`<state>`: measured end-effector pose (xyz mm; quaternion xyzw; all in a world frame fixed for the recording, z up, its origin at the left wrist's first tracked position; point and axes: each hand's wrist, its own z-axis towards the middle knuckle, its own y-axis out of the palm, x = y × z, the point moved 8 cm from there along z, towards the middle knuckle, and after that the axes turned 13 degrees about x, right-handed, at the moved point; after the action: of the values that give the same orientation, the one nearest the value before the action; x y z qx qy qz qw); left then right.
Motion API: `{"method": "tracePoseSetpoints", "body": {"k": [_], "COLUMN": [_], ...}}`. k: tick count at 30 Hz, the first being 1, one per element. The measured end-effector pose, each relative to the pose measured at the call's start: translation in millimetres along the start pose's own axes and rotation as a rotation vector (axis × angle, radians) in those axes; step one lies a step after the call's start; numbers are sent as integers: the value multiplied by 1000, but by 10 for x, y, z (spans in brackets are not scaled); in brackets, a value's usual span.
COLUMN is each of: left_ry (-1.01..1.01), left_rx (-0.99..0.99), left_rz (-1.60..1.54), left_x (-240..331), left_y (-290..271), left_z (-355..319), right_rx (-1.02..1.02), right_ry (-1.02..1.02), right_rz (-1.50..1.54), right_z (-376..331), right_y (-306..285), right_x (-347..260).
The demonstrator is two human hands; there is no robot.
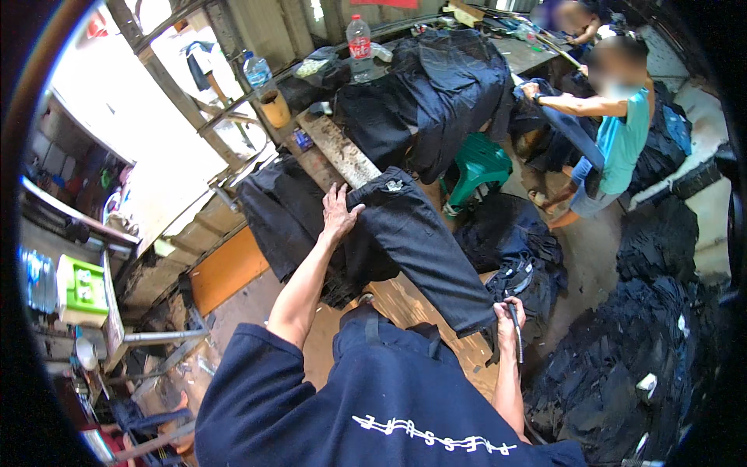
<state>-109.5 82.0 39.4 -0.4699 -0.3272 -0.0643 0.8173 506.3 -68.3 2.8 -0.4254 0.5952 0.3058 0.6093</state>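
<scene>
We see a pair of dark jeans (420, 241) lying flat across the wooden desk (405, 300), waistband toward the far end, one leg running down toward the person's right. Left hand (339, 210) rests palm-down on the jeans near the waistband, fingers (334, 194) spread, pressing the fabric flat. Right hand (507, 315) sits at the hem end of the leg, fingers curled and pressed together around a thin metal tool (515, 335); the tool points downward, just beside the hem. We cannot tell what kind of tool it is.

More dark garments (280, 214) hang over the desk's left edge, touching the jeans. A long worn plank (338, 148) lies on the desk beyond the waistband. Farther back, a big heap of dark cloth (443, 86) covers the desk's far end, with two plastic water bottles (359, 39) and an orange cup (275, 107) near it.

To the right, piles of dark jeans (622, 350) cover the floor. A green plastic stool (476, 167) stands between the desk and those piles. A second person in a teal shirt (622, 136) works at another desk further back, well apart from our hands, holding dark cloth.
</scene>
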Motion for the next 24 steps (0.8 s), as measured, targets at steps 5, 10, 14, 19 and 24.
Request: {"method": "tracePoseSetpoints", "body": {"k": [5,10,14,19,24], "left_ry": [316,569,423,406,130], "left_rx": [-74,-106,-271,-347,-258], "left_rz": [77,-31,-28,-209,-285], "left_x": [-112,280,759,1703,2622], "left_y": [340,79,79,492,1018], "left_z": [402,464,-258,-1512,-2350], "right_rx": [274,200,196,369,475], "right_ry": [258,-115,100,-87,-447], "right_rz": [52,-216,-338,-532,-716], "right_z": [-312,-245,-248,151,2009], "right_y": [57,-45,-765,-2268,-2347], "right_x": [151,-71,170,194,-273]}}
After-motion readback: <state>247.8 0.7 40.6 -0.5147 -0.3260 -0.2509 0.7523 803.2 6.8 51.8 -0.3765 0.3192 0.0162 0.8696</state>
